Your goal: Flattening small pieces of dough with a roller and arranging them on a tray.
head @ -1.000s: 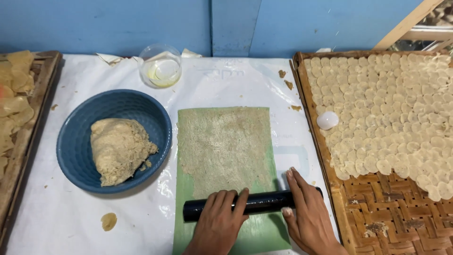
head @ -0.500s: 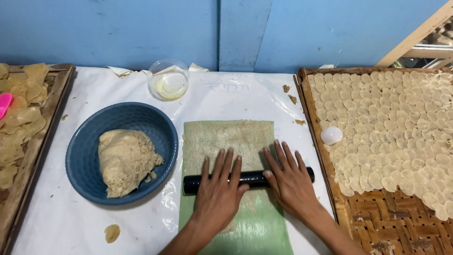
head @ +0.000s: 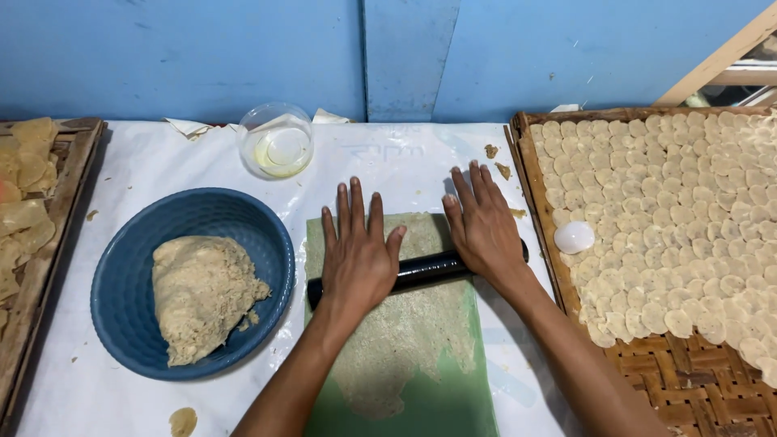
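A mat (head: 453, 405) is laid at the centre of the table (head: 121, 396), with a sheet of dough (head: 405, 332) spread on it and a roller (head: 425, 269) set across the sheet under both hands. A bowl (head: 121, 324) holding a dough lump (head: 202, 291) is placed left of the mat, with a small dish (head: 275, 139) behind it. A tray (head: 688, 388) covered with discs (head: 672, 210) is set to the right, and a second tray (head: 48, 267) at the far left.
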